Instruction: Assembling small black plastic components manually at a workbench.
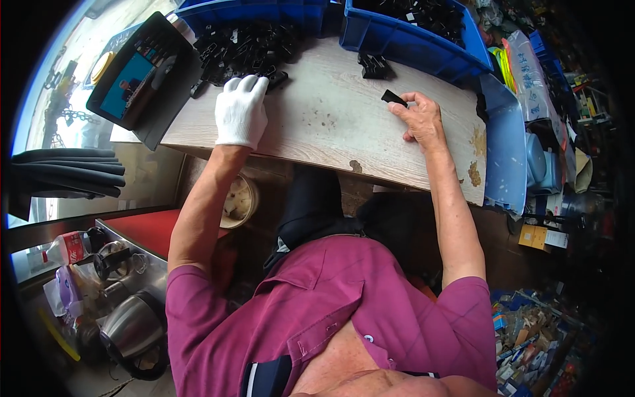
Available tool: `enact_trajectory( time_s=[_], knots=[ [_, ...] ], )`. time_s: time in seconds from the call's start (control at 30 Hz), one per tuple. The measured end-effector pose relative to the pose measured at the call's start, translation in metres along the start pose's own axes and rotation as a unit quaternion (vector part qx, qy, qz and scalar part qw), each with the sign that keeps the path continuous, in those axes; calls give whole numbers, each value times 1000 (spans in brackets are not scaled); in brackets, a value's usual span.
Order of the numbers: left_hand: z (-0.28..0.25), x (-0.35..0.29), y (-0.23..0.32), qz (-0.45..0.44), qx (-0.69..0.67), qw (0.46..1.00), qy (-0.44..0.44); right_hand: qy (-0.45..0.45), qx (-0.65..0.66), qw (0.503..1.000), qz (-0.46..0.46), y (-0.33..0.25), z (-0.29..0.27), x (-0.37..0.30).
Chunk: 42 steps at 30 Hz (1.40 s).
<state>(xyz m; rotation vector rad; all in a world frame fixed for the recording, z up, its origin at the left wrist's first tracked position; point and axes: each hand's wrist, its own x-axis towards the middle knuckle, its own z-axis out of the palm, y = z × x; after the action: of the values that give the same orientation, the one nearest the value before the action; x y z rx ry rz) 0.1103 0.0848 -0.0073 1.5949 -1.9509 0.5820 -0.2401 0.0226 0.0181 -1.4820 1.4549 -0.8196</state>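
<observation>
My left hand (241, 114), in a white knitted glove, is at the near edge of a heap of small black plastic parts (245, 47). Its fingers curl downward side by side, and their tips are hidden. A dark piece (278, 80) shows against its right side; whether the fingers grip it is unclear. Farther right, my bare right hand (421, 121) pinches a small black plastic part (394, 98) between thumb and forefinger, just above the tabletop. Beyond that hand, a small cluster of black parts (374, 66) lies on the pale wooden table (324, 122).
Blue crates (413, 36) with black parts stand along the far edge. A tablet (135, 73) leans at the left. At the right edge hangs a pale blue plastic panel (504, 142). Below left are a bucket (239, 202) and a steel kettle (134, 324); clutter covers the right.
</observation>
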Motion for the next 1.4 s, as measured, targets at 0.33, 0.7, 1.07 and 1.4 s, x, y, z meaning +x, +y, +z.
enact_trajectory(
  time_s=[0.33,0.7,1.07,1.4],
  knots=[
    [1,10,41,55,-137,985,-91,99,181,974,93,3,-18,11],
    [29,19,35,-91,-210,973,-17,263,197,940,97,18,-63,38],
    [21,22,60,-26,-150,986,-66,98,40,989,105,-23,15,73],
    [36,32,74,-22,-158,985,-65,91,-65,990,85,-31,29,85]
  ],
)
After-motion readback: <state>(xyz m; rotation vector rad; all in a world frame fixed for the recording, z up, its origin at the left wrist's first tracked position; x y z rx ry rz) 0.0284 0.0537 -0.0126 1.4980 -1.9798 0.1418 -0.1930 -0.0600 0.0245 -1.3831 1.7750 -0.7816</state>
